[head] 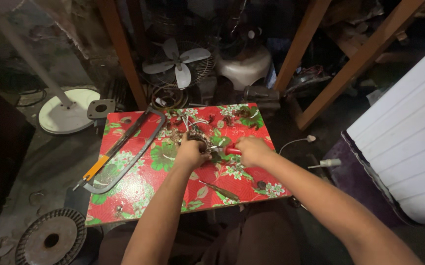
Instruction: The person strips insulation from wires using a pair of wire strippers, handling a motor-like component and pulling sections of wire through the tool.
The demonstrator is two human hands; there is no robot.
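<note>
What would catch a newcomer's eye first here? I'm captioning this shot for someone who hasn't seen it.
The red floral tabletop glows at the centre of a dark, cluttered workshop. On it the left hand grips a small metal part while the right hand holds a red-handled tool against it. A hacksaw lies along the table's left side, and a white fan blade stands behind.

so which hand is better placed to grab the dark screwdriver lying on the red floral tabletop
Probably the left hand: the dark screwdriver lies just below it on the red floral tabletop, while the right hand grips a red-handled tool.
</note>
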